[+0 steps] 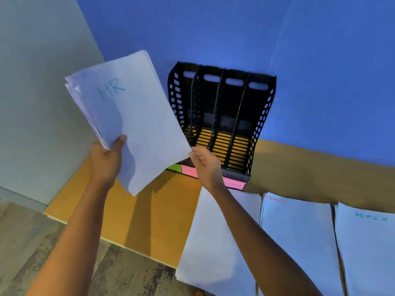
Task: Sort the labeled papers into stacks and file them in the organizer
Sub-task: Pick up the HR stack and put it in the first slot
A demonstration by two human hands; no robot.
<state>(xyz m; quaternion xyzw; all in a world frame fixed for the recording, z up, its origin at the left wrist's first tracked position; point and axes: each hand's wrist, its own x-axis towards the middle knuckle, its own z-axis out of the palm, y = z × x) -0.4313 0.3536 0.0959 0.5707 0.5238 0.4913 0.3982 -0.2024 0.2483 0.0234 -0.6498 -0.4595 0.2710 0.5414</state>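
Observation:
A stack of white papers marked HR [132, 116] is held up in the air, left of the black organizer [222, 120]. My left hand [105, 161] grips the stack's lower left edge, thumb on the front sheet. My right hand [206, 165] pinches its lower right corner, in front of the organizer's base. The organizer stands against the blue wall with several upright slots that look empty. On the desk lie three more stacks: one with its label hidden by my right arm [211, 242], one marked FINANCE [299, 242], and one marked ADMIN [369, 248].
Green [174, 167] and pink [189, 170] sticky labels sit on the organizer's front lip; another pink label [235, 184] shows at its right. The orange desk [132, 221] ends at a left edge over grey flooring [25, 242]. A pale wall [38, 92] stands to the left.

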